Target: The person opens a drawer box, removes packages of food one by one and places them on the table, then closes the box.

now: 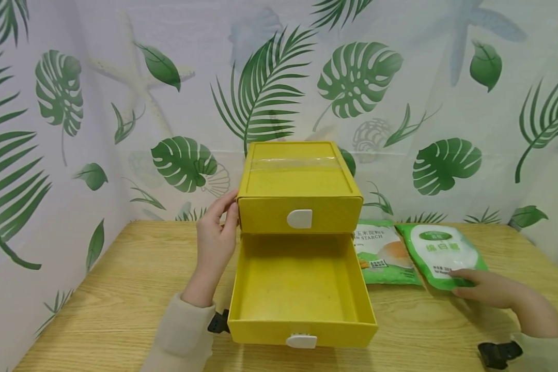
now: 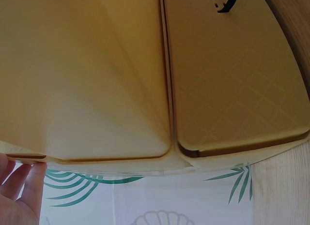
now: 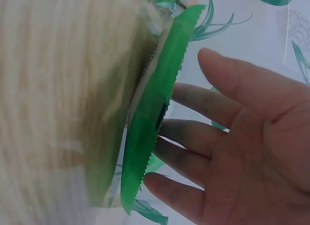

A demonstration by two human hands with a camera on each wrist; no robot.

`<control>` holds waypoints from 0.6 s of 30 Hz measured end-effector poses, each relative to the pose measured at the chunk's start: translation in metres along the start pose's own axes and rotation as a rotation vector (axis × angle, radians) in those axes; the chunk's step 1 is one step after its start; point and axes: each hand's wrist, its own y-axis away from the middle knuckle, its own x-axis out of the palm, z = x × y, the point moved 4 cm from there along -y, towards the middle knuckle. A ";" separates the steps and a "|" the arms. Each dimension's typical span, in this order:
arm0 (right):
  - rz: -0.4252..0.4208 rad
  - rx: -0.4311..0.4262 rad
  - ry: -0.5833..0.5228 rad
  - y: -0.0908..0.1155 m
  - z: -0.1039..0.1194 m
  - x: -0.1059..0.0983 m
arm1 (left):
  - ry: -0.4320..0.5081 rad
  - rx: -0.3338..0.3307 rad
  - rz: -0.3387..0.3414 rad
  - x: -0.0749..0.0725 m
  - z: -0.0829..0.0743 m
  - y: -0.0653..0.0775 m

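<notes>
Head view showed the box (image 1: pixel 302 178), seemingly stiff and light; right of it, the outer bag (image 1: pixel 453 248) looked soft, slippery, best cradled by both edges. The left hand (image 1: pixel 217 232) rested nearly straight fingers on the box's left side; the right hand (image 1: pixel 488 287), loosely spread, gripping nothing, had fingertips at the bag's edge away from the box.
</notes>
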 end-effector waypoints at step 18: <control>0.029 0.019 0.014 0.003 0.003 -0.003 | -0.004 0.008 -0.005 0.000 0.000 0.000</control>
